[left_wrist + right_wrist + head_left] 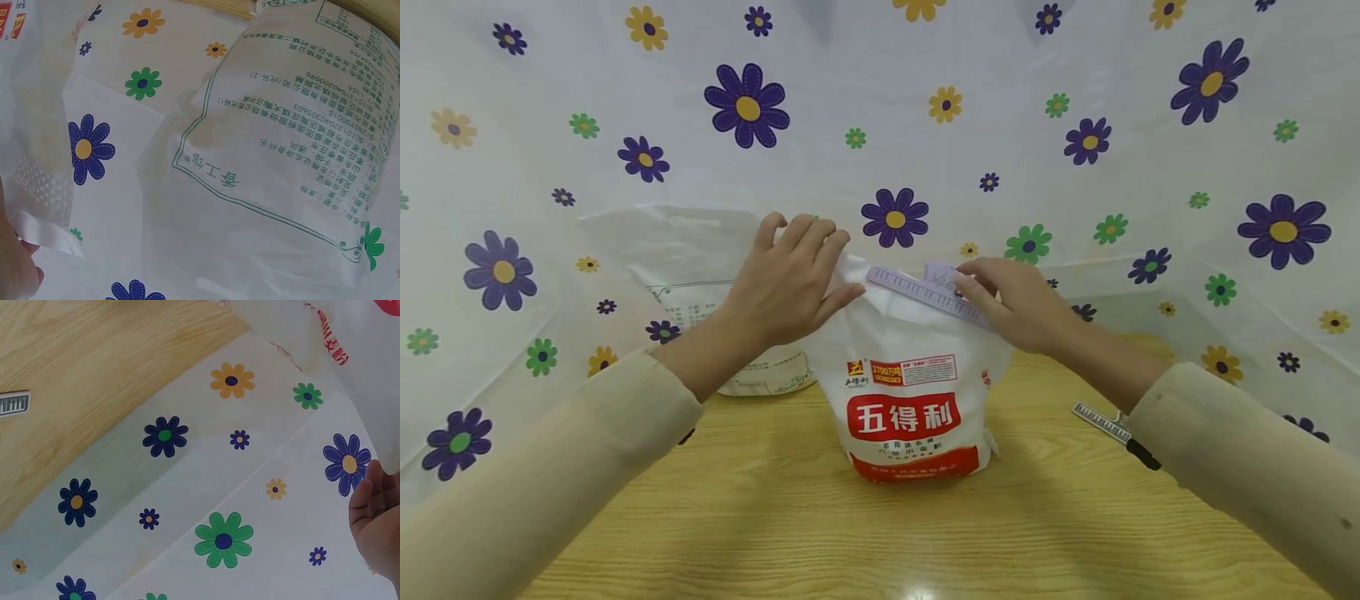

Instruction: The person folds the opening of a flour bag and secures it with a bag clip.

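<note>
A white flour bag with red and white lettering stands upright on the table. A purple bag clip with a piano-key pattern lies slantwise across its upper part. My right hand pinches the clip's raised handle near the right end, thumb and fingers together; the right wrist view shows this hand at the bag's edge. At the bag's upper left corner, my left hand grips the white plastic, fingers bent and thumb toward the clip. Only part of the left hand enters the left wrist view.
Behind my left forearm stands a second white bag with green print. A black-and-white piano-patterned clip lies on the wooden table near my right sleeve. A flowered sheet hangs behind everything.
</note>
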Available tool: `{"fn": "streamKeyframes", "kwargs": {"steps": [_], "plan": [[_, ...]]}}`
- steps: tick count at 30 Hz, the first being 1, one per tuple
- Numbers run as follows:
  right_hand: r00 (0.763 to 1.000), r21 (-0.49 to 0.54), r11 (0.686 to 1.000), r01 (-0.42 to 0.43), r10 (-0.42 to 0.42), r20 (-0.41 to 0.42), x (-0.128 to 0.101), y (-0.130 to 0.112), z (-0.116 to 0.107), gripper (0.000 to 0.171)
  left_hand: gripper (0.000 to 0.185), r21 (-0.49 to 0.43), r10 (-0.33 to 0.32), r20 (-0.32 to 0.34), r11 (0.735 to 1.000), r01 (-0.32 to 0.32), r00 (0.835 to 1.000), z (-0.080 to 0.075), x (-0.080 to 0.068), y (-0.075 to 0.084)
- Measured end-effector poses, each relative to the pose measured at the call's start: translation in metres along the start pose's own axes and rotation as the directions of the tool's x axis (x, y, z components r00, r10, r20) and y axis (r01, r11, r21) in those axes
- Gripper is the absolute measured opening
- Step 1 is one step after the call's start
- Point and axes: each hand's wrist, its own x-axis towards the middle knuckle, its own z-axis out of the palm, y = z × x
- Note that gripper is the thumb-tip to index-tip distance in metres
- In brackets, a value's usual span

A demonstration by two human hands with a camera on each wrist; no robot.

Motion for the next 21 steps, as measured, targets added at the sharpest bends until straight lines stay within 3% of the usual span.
{"fn": "streamKeyframes", "kwargs": {"steps": [11,21], "plan": [[1.0,-0.041,0.999,-0.012,0.012,0.004,-0.014,0.021,0.004,0.045,0.086,-0.037,-0.068,-0.126,0.997,0.064,0.99,0.0,-0.029,-0.013],[0.997,-0.068,0.995,-0.078,0.079,0.016,-0.039,0.039,0.013,0.055,0.089,-0.094,-0.172,-0.117,0.982,0.161,0.978,-0.002,-0.055,-0.017]]}}
